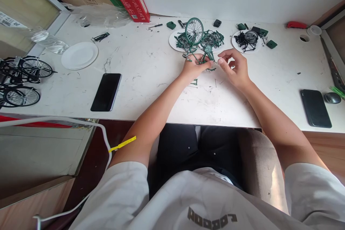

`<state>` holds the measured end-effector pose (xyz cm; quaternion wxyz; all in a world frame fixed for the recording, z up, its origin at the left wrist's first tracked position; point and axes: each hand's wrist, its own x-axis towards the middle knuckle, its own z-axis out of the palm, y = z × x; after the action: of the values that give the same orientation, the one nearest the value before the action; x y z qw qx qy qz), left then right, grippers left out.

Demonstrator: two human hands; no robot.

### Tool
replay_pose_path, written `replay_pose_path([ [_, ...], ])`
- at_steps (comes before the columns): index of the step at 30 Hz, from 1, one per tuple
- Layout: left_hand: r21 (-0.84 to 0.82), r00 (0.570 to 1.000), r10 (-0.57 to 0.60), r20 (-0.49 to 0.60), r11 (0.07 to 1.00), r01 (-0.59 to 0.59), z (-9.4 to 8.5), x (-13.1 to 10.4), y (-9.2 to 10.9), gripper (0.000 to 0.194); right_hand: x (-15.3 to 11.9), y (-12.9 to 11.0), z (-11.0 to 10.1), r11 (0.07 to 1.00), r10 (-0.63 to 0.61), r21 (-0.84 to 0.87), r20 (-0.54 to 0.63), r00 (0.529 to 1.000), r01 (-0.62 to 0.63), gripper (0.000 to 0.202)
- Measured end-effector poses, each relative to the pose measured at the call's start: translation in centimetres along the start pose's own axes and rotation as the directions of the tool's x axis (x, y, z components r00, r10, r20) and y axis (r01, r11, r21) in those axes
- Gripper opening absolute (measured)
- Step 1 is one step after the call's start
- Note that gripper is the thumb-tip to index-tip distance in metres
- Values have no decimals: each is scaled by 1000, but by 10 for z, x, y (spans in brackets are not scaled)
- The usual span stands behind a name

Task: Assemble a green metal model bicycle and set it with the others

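Observation:
A green model bicycle (194,32) is held up over the table, one spoked wheel at its top. My left hand (196,65) is closed around its lower frame. Just to the right, my right hand (234,65) has its thumb and index finger pinched near the bike's end; whatever sits between the fingertips is too small to name. Behind the bike, green wheels and parts (215,38) lie on white plates. Below my hands are a small green frame piece (194,82) and thin pins (215,83) on the white tabletop.
Black parts fill a plate (258,48) at right. Black model bicycles (25,68), a white plate (79,55) and a phone (106,92) are left. A second phone (316,108) lies right. A red box (132,1) stands behind; a white cable (105,134) hangs by my left arm.

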<state>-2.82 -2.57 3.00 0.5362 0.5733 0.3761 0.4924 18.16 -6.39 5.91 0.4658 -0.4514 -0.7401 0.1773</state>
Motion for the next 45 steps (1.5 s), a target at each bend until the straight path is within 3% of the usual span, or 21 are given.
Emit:
replay_pose_path([
  [10,-23,1000,10,4,1000,-10,0,1,0,33,-1,8,3,996,-71,-48,20,997,72,59],
  [16,-5,1000,21,-12,1000,-21,0,1,-3,21,-2,8,1,998,-38,-52,11,999,39,64],
  [28,57,999,32,-28,998,-31,1,-2,-1,24,-3,12,5,995,-41,-86,15,999,43,71],
  [36,137,992,76,-99,989,-62,-1,-1,-4,28,-4,16,6,996,-31,-85,6,1000,31,75],
  [45,169,986,107,-130,982,-84,3,1,-12,16,-5,18,7,996,-38,-82,2,999,38,83],
])
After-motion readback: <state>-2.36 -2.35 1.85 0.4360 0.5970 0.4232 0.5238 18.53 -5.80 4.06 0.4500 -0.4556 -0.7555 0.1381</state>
